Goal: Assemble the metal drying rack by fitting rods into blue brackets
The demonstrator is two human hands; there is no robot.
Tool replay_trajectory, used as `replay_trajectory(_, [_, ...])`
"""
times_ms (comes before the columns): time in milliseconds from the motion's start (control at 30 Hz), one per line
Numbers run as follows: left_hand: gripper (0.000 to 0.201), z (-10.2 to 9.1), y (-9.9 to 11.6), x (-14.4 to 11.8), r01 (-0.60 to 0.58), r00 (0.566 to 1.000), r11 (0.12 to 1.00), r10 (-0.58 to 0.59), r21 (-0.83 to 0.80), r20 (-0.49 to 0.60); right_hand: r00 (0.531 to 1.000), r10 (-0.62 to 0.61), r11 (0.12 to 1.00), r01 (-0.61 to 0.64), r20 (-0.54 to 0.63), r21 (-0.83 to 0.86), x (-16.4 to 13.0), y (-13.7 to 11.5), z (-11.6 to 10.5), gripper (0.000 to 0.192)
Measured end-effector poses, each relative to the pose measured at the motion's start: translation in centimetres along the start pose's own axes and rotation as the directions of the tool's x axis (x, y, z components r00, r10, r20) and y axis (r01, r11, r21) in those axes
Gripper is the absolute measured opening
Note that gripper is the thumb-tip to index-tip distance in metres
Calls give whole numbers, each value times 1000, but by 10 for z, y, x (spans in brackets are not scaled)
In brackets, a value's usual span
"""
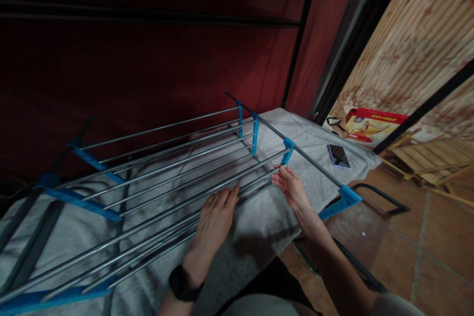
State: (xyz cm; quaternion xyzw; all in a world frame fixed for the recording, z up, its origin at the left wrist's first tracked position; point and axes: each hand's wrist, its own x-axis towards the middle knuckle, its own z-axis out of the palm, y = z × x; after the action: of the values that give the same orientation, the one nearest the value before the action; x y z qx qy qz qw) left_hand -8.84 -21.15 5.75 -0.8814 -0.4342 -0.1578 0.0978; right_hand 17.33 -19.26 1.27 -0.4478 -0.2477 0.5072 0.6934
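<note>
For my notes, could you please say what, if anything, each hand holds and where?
The right hand seemingly pinches a silver metal rod near its end, beside a blue plastic bracket; the left hand lies over similar rods, grip unclear.

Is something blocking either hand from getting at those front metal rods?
Nothing visible: the left hand appears to rest on the front metal rods, and the right hand is at their right end, near a blue bracket.

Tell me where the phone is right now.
On the right side of the head view, the phone lies on the gray blanket, right of the rack, near the blanket's edge.
</note>
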Motion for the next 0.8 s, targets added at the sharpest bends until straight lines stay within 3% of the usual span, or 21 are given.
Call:
replay_trajectory(100, [51,6,2,2,22,998,1000,-21,-12,58,999,-28,979,21,-30,-203,-2,4,-8,33])
replay_trajectory(167, [54,9,2,0,25,998,1000,-24,-10,66,983,-161,916,115,-90,-383,-3,6,-15,36])
replay_trajectory(267, [55,9,1,-3,18,998,1000,-18,11,58,878,-449,763,278,-168,-584,-1,5,-22,35])
replay_trajectory(333, [56,7,2,-3,17,998,1000,-18,26,57,837,-525,709,328,-156,-625,3,1,-23,38])
replay_trajectory(500, [61,3,2,1,18,998,998,-21,52,63,890,-455,751,358,-41,-555,16,-6,-21,45])
replay_trajectory(667, [62,2,2,2,13,998,998,-17,62,66,912,-409,784,340,-21,-520,21,-9,-21,49])
replay_trajectory(800, [60,1,4,2,16,998,996,-21,83,58,923,-384,810,340,6,-478,28,-12,-14,39])
